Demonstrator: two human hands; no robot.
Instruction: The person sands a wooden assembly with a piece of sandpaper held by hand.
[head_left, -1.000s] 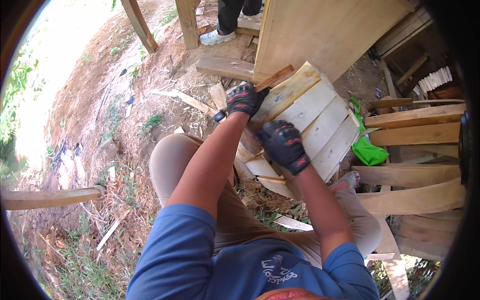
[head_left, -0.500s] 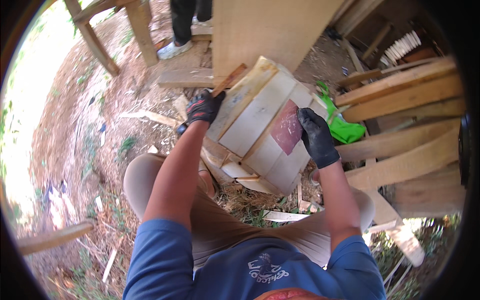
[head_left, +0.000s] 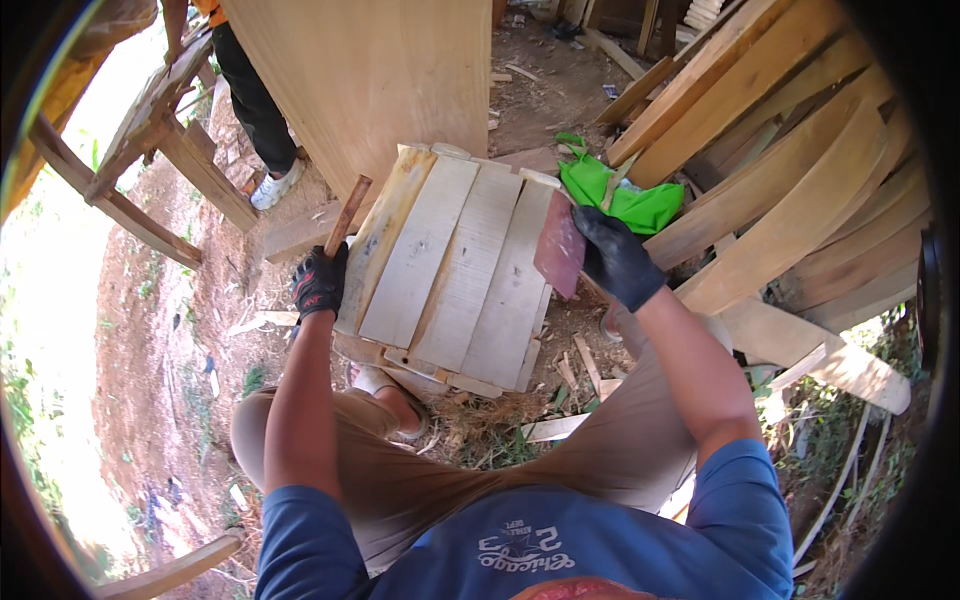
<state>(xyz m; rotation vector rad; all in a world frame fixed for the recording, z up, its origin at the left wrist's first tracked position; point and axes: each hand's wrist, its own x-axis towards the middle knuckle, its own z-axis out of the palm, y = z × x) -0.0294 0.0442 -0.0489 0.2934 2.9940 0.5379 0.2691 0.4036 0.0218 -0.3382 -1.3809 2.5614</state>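
Observation:
A slatted wooden panel (head_left: 455, 270) of pale, whitish boards sits tilted between my knees, with a yellowish, stained strip along its left side. My left hand (head_left: 320, 281), in a black glove with red marks, is closed round a brown wooden stick (head_left: 349, 212) at the panel's left edge. The stick's lower end is hidden in the fist. My right hand (head_left: 618, 255), also black-gloved, pinches a reddish sheet of sandpaper (head_left: 560, 246) by its right edge. The sandpaper hangs over the panel's right side; whether it touches the boards I cannot tell.
A large plywood sheet (head_left: 370, 90) stands just beyond the panel. Bright green cloth or bag (head_left: 640, 205) lies at the right, beside stacked curved planks (head_left: 780, 230). Another person's leg (head_left: 255, 100) shows at the far left near a wooden frame (head_left: 195, 165). Wood scraps litter the ground.
The view has shifted and the panel now appears more upright and squared to me. The sandpaper has gone from over the boards' middle to the right edge. Both hands keep their holds.

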